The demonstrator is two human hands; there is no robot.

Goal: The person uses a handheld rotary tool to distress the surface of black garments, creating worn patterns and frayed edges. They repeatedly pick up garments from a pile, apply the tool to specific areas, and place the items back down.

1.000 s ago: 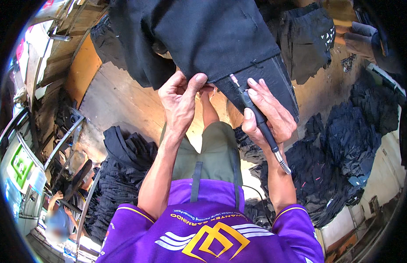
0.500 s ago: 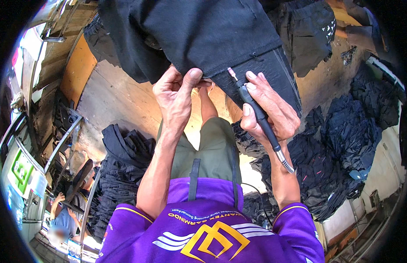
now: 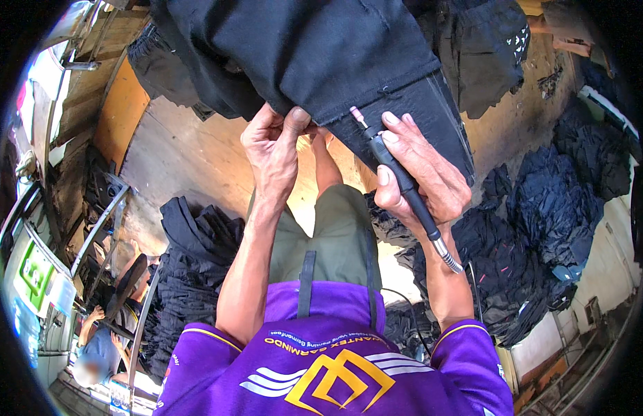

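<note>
Currently, left hand: your left hand (image 3: pixel 271 144) is closed in a pinch, thumb over fingers, on the lower edge of the dark garment (image 3: pixel 335 48).
Right hand: yours (image 3: pixel 429 173) is wrapped around the rotary tool (image 3: pixel 402 173), held pen-fashion with its pink tip (image 3: pixel 355 114) pointing away from you.
Dark garment: it lies across the upper middle of your view, its hem (image 3: pixel 377 97) slanting up to the right, over a scuffed black board (image 3: pixel 418 128) that sticks out beyond it.
Tip and hem: you have the tip right beside the hem; whether it touches the cloth cannot be told.
Loose thread: a small tuft (image 3: pixel 385 89) shows at the hem, to the right of the tip.
Done: the garment is seated on the board and you have it gripped; judging by the mostly dark hem, little wear stands out.
Left: this hem looks unfinished, though how much of its edge has been worked is unclear.
Piles: dark cloth is heaped at your left (image 3: pixel 189 256) and your right (image 3: pixel 522 256); which pieces are finished, you cannot tell from here.
</note>
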